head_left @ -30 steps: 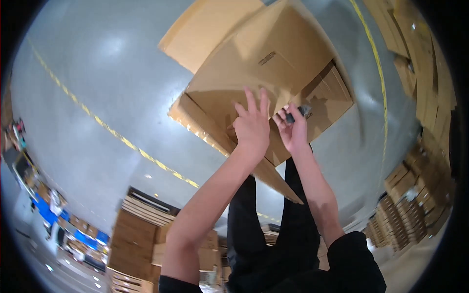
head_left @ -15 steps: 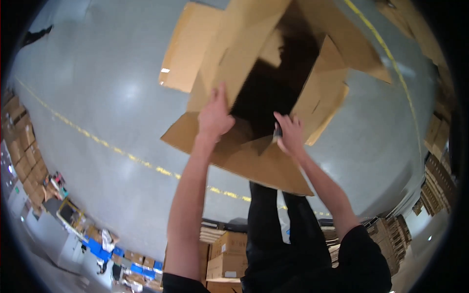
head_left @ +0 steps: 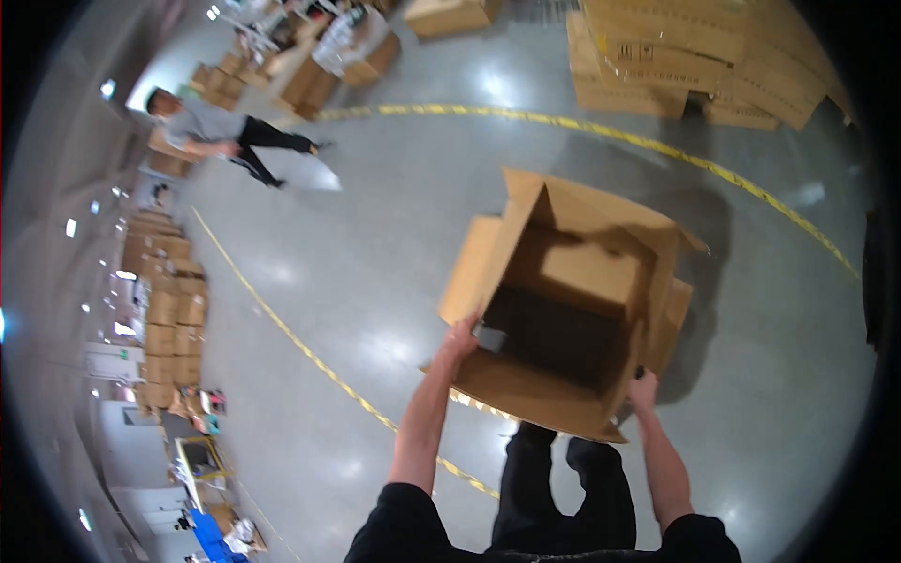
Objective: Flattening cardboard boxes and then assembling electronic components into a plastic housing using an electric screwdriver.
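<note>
A large brown cardboard box (head_left: 577, 270) hangs tilted in front of my legs. Its open top faces me, and its flaps spread outward. My left hand (head_left: 460, 340) is closed on the box's near left corner, fingers partly hidden by the cardboard. At the near right corner, my right hand (head_left: 643, 390) is closed against the box's side. A small dark object (head_left: 640, 372) shows at the fingers of that hand; its kind cannot be made out. Inside, the box is in shadow, with no contents visible.
Yellow tape (head_left: 601, 129) curves across the grey floor beyond the box. Large cartons (head_left: 671, 70) lie at the far right. At the upper left a person (head_left: 211, 136) is on foot near more boxes. Stacked cartons (head_left: 175, 324) line the left side.
My view has swung, bringing the person and far cartons into sight. The box has turned, showing more of its inside. My hands have gone from the near flap area to its two near corners.
</note>
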Motion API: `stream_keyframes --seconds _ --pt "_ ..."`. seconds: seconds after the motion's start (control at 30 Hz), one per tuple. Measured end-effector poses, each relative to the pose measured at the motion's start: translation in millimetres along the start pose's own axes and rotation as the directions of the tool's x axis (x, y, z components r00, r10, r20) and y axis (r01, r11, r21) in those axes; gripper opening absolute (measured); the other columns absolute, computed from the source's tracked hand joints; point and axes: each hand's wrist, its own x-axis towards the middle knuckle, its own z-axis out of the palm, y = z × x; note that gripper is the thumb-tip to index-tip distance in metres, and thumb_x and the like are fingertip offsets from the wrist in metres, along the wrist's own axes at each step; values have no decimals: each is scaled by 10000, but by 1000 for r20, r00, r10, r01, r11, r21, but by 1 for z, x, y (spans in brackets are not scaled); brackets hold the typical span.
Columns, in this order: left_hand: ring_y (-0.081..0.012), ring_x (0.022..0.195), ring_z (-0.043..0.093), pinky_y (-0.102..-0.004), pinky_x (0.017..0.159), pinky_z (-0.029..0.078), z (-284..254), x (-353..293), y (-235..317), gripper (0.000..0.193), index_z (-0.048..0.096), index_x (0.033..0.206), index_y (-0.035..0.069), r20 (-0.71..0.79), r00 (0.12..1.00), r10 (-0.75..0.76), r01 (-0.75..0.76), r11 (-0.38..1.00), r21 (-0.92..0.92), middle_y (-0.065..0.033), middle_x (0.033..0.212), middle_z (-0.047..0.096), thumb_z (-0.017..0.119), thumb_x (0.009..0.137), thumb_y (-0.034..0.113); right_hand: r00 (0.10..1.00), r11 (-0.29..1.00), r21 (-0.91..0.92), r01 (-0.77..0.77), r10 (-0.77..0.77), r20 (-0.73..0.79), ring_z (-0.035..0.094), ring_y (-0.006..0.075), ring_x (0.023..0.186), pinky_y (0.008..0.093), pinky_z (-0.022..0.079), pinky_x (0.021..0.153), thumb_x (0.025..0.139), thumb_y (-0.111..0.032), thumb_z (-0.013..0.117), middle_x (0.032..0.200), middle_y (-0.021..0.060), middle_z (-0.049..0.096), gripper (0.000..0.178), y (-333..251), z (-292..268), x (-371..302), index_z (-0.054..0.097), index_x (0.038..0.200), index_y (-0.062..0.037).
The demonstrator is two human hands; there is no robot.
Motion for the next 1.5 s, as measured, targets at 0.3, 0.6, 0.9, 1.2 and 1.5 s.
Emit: stream_keyframes --seconds 0.3,0.6,0.9,1.2,1.5 --pt "-375 950 591 -418 815 467 -205 -165 188 638 519 1287 288 164 974 158 -165 986 30 -175 1043 634 462 726 -11 972 730 651 -208 226 58 617 230 651 355 515 489 813 -121 537 785 96 596 236 71 -244 -35 533 1012 4" --pt "-286 864 637 -402 730 521 -213 -182 357 590 606 1168 336 274 861 429 -508 762 403 -54 942 671 567 676 12 839 98 991 94 528 -132 601 344 950 492 564 723 802 -127 568 1133 156 546 443 106 -428 -138 459 1210 6" --pt "-345 846 627 -452 757 507 -30 -70 556 527 648 1111 305 480 462 746 -884 429 184 -161 908 654 467 729 -9 455 309 834 457 724 -518 497 153 457 311 427 383 835 -119 558 605 51 512 110 194 -613 -266 536 795 -18" --pt "-326 975 610 -363 865 469 131 -244 847 402 602 1132 -22 283 -162 945 -886 -13 -463 -186 1050 635 467 757 -77 -103 569 560 602 751 -653 552 155 460 303 514 388 852 -92 546 588 62 520 162 293 -803 -474 541 814 65" --pt "-381 1192 464 -459 1017 341 343 -519 1026 420 474 1238 -106 19 -420 907 -787 -354 -506 -242 1275 496 380 900 125 -493 665 64 744 612 -618 595 134 581 288 514 463 836 -153 605 695 53 607 148 402 -935 -674 588 849 -6"
